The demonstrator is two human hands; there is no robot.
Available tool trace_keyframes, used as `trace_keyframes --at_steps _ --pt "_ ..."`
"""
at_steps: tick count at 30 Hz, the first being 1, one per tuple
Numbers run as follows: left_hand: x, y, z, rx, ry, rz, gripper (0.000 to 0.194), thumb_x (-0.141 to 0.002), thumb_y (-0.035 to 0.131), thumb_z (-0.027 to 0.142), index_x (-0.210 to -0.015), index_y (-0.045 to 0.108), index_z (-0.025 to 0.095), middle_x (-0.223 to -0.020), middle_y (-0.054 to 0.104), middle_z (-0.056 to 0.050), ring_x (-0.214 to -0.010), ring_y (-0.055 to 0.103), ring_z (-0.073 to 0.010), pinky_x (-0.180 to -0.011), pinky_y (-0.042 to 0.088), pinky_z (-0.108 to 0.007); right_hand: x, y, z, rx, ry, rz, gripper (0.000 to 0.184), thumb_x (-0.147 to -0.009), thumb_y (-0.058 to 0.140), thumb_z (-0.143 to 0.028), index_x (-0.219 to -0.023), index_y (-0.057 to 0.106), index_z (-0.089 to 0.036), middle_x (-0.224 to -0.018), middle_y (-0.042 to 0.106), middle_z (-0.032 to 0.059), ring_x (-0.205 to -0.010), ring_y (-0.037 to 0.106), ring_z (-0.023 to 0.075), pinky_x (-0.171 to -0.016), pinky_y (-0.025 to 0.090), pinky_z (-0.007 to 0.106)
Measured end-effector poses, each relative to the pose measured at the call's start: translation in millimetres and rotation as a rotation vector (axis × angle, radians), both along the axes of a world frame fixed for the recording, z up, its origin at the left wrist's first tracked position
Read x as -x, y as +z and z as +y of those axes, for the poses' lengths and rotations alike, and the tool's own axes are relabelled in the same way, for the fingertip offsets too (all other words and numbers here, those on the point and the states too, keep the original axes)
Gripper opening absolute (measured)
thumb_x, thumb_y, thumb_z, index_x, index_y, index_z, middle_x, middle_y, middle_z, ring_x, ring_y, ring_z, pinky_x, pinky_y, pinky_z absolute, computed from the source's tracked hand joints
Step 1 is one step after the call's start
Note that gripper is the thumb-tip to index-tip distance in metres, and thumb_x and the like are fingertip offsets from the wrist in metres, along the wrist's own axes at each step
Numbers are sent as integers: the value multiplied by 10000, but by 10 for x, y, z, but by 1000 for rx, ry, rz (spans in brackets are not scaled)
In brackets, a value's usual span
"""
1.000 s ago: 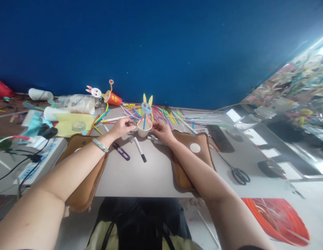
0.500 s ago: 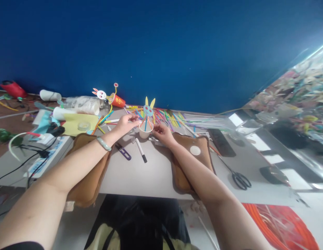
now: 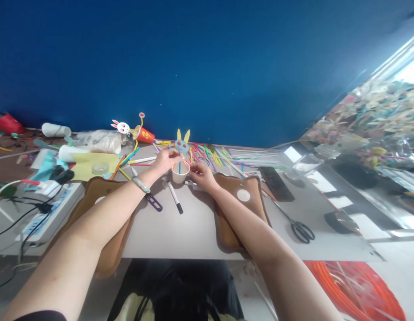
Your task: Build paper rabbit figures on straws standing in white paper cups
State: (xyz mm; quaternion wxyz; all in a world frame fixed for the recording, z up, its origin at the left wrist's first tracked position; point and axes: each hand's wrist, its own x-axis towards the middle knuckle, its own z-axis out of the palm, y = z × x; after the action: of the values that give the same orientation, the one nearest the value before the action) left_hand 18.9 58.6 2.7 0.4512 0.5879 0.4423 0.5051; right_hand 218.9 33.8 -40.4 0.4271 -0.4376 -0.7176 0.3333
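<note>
A white paper cup (image 3: pixel 179 178) stands upright on the table in front of me. A blue rabbit face (image 3: pixel 181 145) with yellow ears rises above it, with a blue stem and orange strips reaching down into the cup. My left hand (image 3: pixel 166 161) is closed, its fingertips pinching just under the rabbit face, above the cup's rim. My right hand (image 3: pixel 202 175) is closed at the cup's right side, thumb and finger at the rim. Just in front of the cup lies a white marker (image 3: pixel 175 197) with a black cap. Purple thread snips (image 3: pixel 154 203) lie partly under my left wrist.
Colourful sticks (image 3: pixel 213 157) spread behind the cup. A red cup with a white rabbit face (image 3: pixel 123 128) lies at back left. Two brown pads (image 3: pixel 238 218) flank the middle. Black scissors (image 3: pixel 302 232) lie right; a power strip (image 3: pixel 55 209) with cables lies left.
My left hand has moved from the cup's left rim up to the stem under the rabbit face. My right hand stays at the cup. The whole view has shifted slightly.
</note>
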Motion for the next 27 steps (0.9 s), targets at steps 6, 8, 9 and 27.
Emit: trace_keyframes --at_steps 6,8,9,27 --pt "37 53 35 -23 -44 163 409 -630 854 516 -678 643 169 -636 630 10 -622 542 -128 -637 428 -268 15 9 4 -18 -21 4 181 -787 646 -310 -908 715 -195 -867 778 53 -752 677 182 -694 503 298" --pt "71 100 31 -58 -117 233 440 -596 877 530 -696 650 166 -666 643 2 -642 556 -134 -644 428 -267 21 9 -3 -30 -26 3 168 -796 644 -316 -898 708 -199 -851 775 51 -759 684 187 -708 509 305" --pt "90 124 22 -81 -165 288 445 -593 880 533 -715 666 163 -698 663 -8 -667 574 -143 -659 433 -269 22 9 -7 -40 -30 -2 162 -797 642 -314 -895 704 -201 -847 773 50 -762 686 189 -714 511 307" --pt "156 208 -116 -199 -172 741 429 -546 907 513 -717 651 213 -605 544 43 -576 473 -146 -574 309 -283 17 105 -63 100 -34 55 183 -767 669 -378 -780 671 -196 -729 691 10 -666 575 147 -661 460 281"
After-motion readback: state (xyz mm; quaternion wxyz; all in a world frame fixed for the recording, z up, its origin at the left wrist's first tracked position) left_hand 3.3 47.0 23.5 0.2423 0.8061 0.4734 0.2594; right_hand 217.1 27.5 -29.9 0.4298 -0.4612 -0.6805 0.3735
